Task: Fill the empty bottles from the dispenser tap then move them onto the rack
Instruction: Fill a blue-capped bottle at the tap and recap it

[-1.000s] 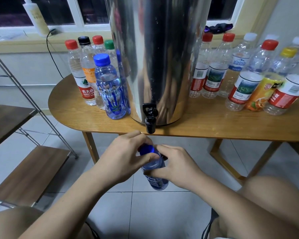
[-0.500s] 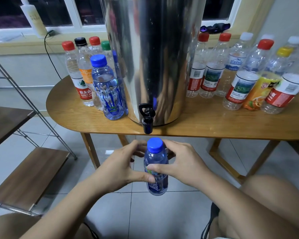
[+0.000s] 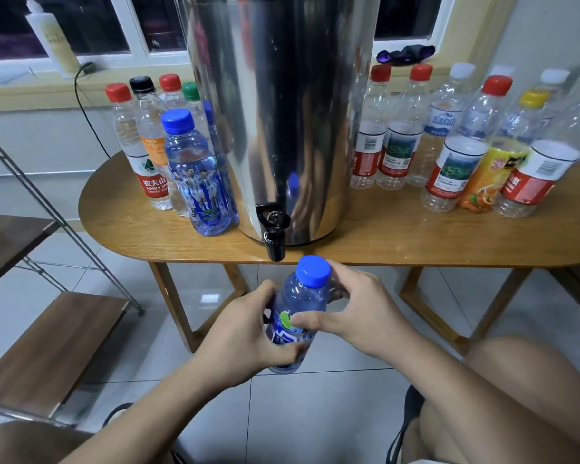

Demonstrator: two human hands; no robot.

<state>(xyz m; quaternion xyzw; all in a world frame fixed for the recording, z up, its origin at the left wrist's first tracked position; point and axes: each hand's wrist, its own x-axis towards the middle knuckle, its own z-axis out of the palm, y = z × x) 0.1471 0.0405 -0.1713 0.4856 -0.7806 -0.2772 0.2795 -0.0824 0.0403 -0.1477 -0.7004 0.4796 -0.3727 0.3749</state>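
1. The blue-capped bottle (image 3: 297, 316) is upright in the air just below the tap (image 3: 274, 236) and a little to its right, off the table (image 3: 382, 242), with its cap (image 3: 313, 271) on.
2. The left hand (image 3: 248, 333) curls its fingers round the lower body at the label. The right hand (image 3: 359, 313) holds the upper part, thumb pressed on the label front and fingers wrapped behind the shoulder, so both hands grip it.
3. The wall is thin, clear plastic. If full it should feel firm and fairly heavy, but the water level cannot be read here. With the cap on, a squeeze should not spill anything.
4. Drips from the tap could make the bare plastic slick, so the label band at mid-body looks like the surest hold. One hand there should be enough for carrying.
5. The rack (image 3: 47, 346) has wooden shelves well left of and below the tap — a sideways carry, bottle kept upright.
6. Capped bottles stand left of the tap, and more stand right of it.
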